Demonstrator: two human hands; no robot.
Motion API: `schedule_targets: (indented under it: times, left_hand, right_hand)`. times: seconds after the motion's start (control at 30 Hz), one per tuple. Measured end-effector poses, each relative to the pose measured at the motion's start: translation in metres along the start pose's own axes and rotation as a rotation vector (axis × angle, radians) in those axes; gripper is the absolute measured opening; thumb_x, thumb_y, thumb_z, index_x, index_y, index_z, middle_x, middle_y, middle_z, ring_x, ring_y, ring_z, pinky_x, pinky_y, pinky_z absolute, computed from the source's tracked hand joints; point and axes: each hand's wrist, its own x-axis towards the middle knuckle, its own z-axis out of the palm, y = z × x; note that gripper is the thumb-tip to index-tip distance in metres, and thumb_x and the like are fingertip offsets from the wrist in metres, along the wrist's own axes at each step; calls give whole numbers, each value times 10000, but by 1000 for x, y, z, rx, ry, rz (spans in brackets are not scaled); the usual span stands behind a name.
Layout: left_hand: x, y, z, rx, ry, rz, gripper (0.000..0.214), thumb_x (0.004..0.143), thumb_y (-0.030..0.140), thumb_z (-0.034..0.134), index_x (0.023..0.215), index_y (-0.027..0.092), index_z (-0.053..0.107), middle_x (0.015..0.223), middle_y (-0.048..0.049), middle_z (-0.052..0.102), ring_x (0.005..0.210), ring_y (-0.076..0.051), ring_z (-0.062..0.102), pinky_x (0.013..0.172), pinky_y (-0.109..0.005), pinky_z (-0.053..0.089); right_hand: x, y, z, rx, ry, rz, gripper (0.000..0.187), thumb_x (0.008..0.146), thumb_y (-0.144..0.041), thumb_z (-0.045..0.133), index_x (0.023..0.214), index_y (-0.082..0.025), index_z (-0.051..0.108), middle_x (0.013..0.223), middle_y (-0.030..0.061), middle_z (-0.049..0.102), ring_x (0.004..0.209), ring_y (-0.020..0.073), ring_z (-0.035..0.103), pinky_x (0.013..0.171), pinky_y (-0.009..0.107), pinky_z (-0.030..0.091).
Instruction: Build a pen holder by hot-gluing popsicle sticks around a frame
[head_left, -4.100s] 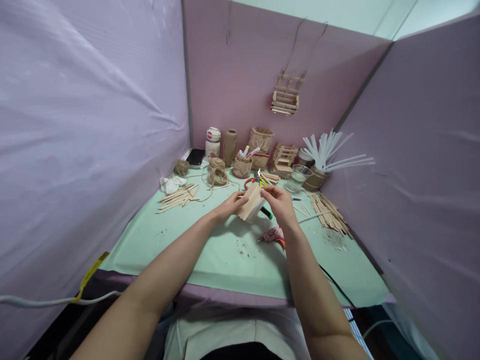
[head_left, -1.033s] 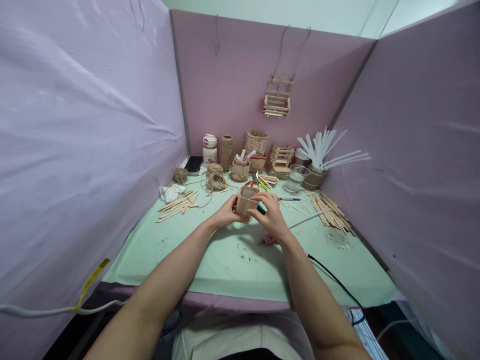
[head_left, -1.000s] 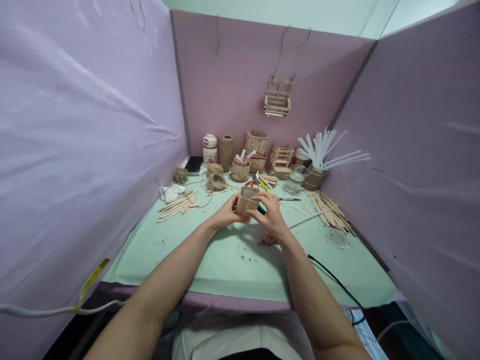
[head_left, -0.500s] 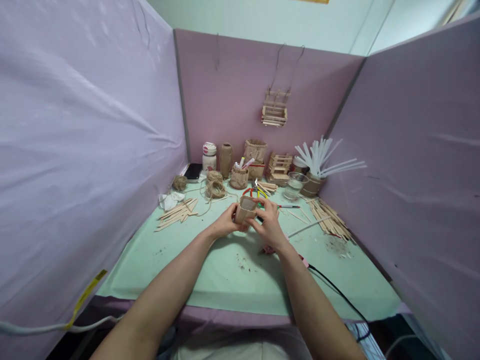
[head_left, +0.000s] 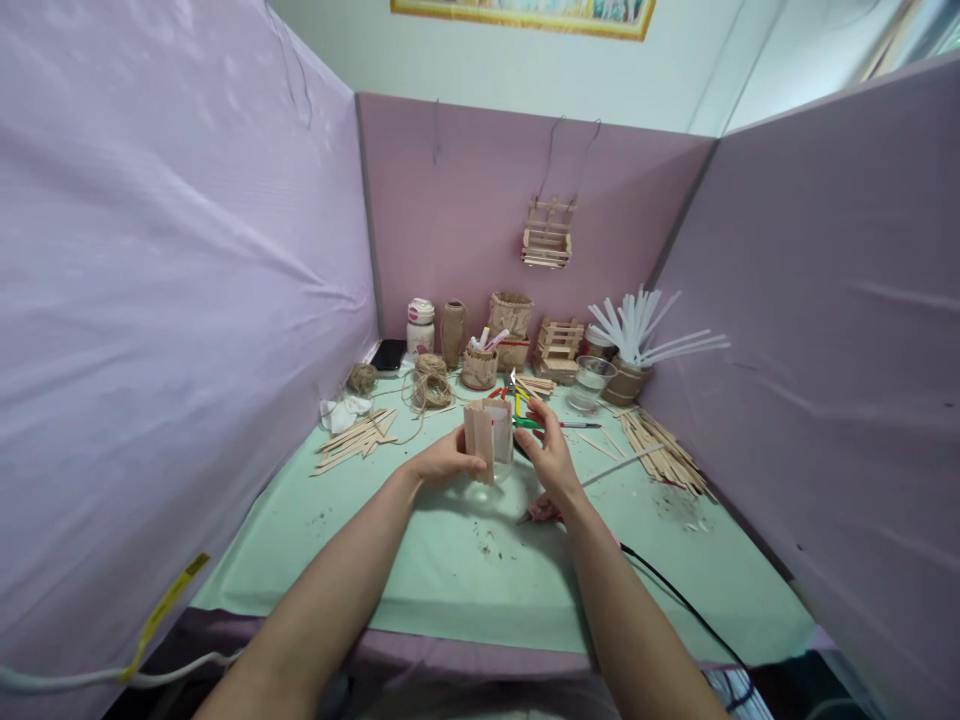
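A clear cup partly faced with flat wooden sticks [head_left: 478, 440] stands upright just over the table's middle, its right side bare and see-through. My left hand [head_left: 446, 458] grips it from the left, thumb across the front. To its right, my right hand [head_left: 551, 450] is open with fingers apart and slightly bent, close to the cup's bare side. Below my right wrist lies a pink glue gun [head_left: 541, 508], partly hidden, with a long glue stick [head_left: 622, 465] sticking out behind. Pliers with green handles [head_left: 527, 423] lie behind the cup.
Loose wooden sticks lie at left [head_left: 352, 440] and right [head_left: 660, 450]. Behind stand twine [head_left: 431, 385], a marker holder [head_left: 478, 368], a water bowl [head_left: 591, 384] and a pot of glue sticks [head_left: 626, 380]. A black cord [head_left: 675, 595] crosses the right front. Fabric walls enclose the table.
The cup has turned and tipped upright, so its stick-covered side now faces left and front. My right hand has let go of it and moved slightly right. The view has tilted up.
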Motion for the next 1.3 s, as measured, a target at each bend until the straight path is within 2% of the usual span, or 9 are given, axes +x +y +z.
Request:
schedule_targets:
  times: [0.17, 0.4, 0.5, 0.7, 0.83, 0.97, 1.1, 1.2, 1.3]
  left_hand:
    - [-3, 1, -1, -64, -63, -24, 890, 496, 284, 884, 1285, 174, 487, 1197, -151, 617, 1129, -300, 560, 913, -381, 433]
    - [1, -4, -8, 118, -114, -111, 619, 521, 202, 858, 1093, 144, 628, 1120, -131, 655, 1071, -293, 587, 886, -376, 451]
    - [5, -6, -15, 153, -97, -42, 554, 618, 236, 807, 1135, 150, 624, 1178, -142, 636, 1140, -299, 561, 959, -411, 419]
    - [7, -8, -12, 211, -33, 137, 955, 556, 161, 840, 1390, 264, 386, 1474, -135, 378, 1372, -286, 334, 1110, -438, 284]
    - [8, -14, 5, 309, 1, 159, 984, 533, 163, 846, 1382, 211, 352, 1424, -164, 426, 1314, -302, 411, 1085, -441, 326]
    - [9, -17, 10, 373, 48, 78, 783, 582, 213, 815, 1269, 157, 443, 1274, -158, 552, 1191, -321, 522, 975, -451, 427]
    - [10, -16, 5, 392, 85, 108, 769, 586, 253, 815, 1257, 164, 451, 1272, -143, 552, 1181, -312, 527, 974, -425, 422]
    - [10, -15, 1, 439, 121, 91, 780, 584, 270, 808, 1267, 168, 446, 1254, -130, 562, 1154, -304, 540, 957, -419, 430]
    - [11, -17, -1, 504, 106, 37, 749, 602, 266, 780, 1262, 159, 440, 1223, -122, 577, 1123, -296, 555, 931, -410, 444]
  right_hand:
    - [1, 6, 2, 161, -88, 73, 612, 797, -536, 601, 1289, -197, 467, 1285, 145, 529, 1184, 274, 507, 981, 458, 421]
    - [-6, -7, 3, 276, -364, 146, 1035, 637, -428, 795, 1477, -249, 218, 1448, 114, 408, 1285, 262, 446, 1067, 415, 359]
    - [-8, -9, 7, 169, -283, 143, 1112, 594, -372, 824, 1487, -234, 176, 1414, 124, 436, 1283, 267, 440, 1072, 423, 346]
    - [-10, -5, 19, 93, -38, 183, 1174, 567, -304, 827, 1483, -227, 97, 1352, 150, 474, 1197, 268, 505, 1027, 463, 383]
    - [-11, -4, 22, 162, -101, 188, 1175, 582, -252, 809, 1483, -260, 54, 1253, 116, 546, 1085, 237, 578, 967, 441, 442]
    - [-11, -6, 19, 83, -125, 130, 1156, 573, -283, 819, 1481, -264, 103, 1309, 116, 495, 1202, 253, 498, 1027, 449, 389]
    - [-17, -24, -4, -127, -30, 18, 925, 638, -382, 787, 1423, -250, 316, 1389, 123, 421, 1299, 271, 395, 1079, 457, 325]
    - [-21, -42, -39, -265, -14, -71, 527, 774, -399, 676, 1255, -237, 531, 1269, 96, 556, 1204, 241, 498, 1039, 425, 374]
    - [-17, -48, -88, -418, 16, -76, 328, 809, -401, 633, 1079, -215, 639, 1114, 80, 661, 1055, 229, 598, 947, 395, 445]
